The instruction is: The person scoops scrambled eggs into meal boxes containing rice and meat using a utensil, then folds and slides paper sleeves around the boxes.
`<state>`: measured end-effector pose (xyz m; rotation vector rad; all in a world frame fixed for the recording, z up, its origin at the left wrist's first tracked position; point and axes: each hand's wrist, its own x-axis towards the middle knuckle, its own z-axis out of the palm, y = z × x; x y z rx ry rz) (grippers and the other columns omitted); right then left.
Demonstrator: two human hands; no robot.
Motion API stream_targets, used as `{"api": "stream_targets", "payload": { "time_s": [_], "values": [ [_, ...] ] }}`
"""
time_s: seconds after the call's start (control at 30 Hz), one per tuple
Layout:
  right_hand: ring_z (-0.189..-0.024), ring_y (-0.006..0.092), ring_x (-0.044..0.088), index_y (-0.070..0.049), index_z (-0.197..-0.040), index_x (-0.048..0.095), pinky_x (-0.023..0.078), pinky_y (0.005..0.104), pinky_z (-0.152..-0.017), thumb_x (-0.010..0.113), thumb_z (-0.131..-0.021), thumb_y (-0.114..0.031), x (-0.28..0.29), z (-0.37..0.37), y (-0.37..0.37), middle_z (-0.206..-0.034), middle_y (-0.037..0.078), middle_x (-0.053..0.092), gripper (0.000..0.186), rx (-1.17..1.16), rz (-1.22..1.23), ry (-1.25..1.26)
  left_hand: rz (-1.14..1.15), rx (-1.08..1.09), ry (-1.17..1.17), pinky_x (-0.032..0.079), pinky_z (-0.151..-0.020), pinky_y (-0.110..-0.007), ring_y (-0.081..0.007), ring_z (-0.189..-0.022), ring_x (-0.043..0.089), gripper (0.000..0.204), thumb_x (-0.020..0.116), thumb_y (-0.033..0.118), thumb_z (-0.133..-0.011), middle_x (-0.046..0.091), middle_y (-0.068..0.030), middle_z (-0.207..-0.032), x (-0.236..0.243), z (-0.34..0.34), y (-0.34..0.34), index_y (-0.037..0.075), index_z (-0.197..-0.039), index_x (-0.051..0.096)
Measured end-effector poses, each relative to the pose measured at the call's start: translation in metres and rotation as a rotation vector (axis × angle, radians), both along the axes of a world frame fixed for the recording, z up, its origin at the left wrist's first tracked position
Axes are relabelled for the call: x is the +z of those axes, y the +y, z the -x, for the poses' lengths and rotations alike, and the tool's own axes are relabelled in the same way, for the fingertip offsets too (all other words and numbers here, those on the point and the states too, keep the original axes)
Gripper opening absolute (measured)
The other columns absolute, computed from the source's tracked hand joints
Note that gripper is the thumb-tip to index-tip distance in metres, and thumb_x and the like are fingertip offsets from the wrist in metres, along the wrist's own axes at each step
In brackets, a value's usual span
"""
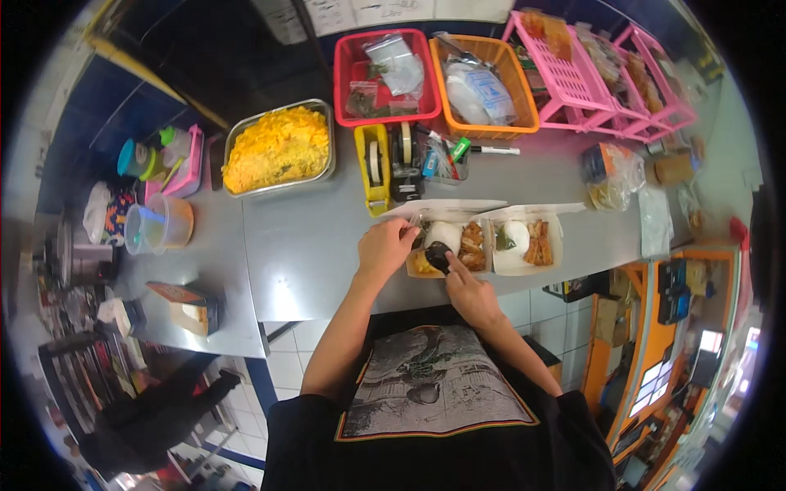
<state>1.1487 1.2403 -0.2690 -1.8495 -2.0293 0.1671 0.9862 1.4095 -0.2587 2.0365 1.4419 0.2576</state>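
An open white paper meal box (482, 266) stands near the counter's front edge, with a mound of white rice (443, 233), sliced fried meat (472, 245) and yellow food (422, 263) inside. My right hand (473, 295) grips a black spoon (438, 257), whose bowl is over the box between the rice and the yellow food. At the box's left side is my left hand (386, 248), thumb and fingers pinched together by a small clear packet (419, 227); whether it grips the packet or the box wall is unclear. Touching on the right, a second open box (499, 263) holds rice, something green and sliced fried meat.
Behind stand a metal tray of shredded yellow food (278, 149), a yellow tape dispenser (375, 172), a pen holder (449, 166), red (340, 78) and orange (528, 90) baskets and pink racks (573, 78). Clear plastic tubs (172, 222) sit left; wrapped bags (614, 176) lie right.
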Motion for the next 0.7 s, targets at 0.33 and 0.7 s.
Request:
{"api": "stream_targets", "payload": {
  "time_s": [0.33, 0.7],
  "values": [
    [-0.048, 0.0088, 0.057, -0.002, -0.091, 0.059, 0.04, 0.0233, -0.04, 0.069, -0.095, -0.004, 0.105, -0.02, 0.041, -0.07, 0.005, 0.062, 0.011, -0.392, 0.471, 1.659, -0.11, 0.691, -0.233, 0.053, -0.065, -0.049, -0.0373, -0.071, 0.069, 0.038, 0.061, 0.04, -0.099, 0.07, -0.0134, -0.075, -0.036, 0.125, 0.004, 0.006, -0.084, 0.068],
    [-0.073, 0.0312, 0.074, 0.002, -0.103, 0.059, 0.061, 0.0415, -0.067, 0.068, -0.089, -0.006, 0.077, 0.197, 0.353, -0.139, 0.022, 0.062, 0.018, 0.658, -0.275, 0.133, -0.482, 0.977, 0.149, 0.052, -0.058, -0.048, -0.0343, -0.063, 0.065, 0.027, 0.063, 0.028, -0.097, 0.064, -0.0118, -0.07, -0.096, 0.222, -0.007, 0.01, -0.078, 0.056]
  ]
}}
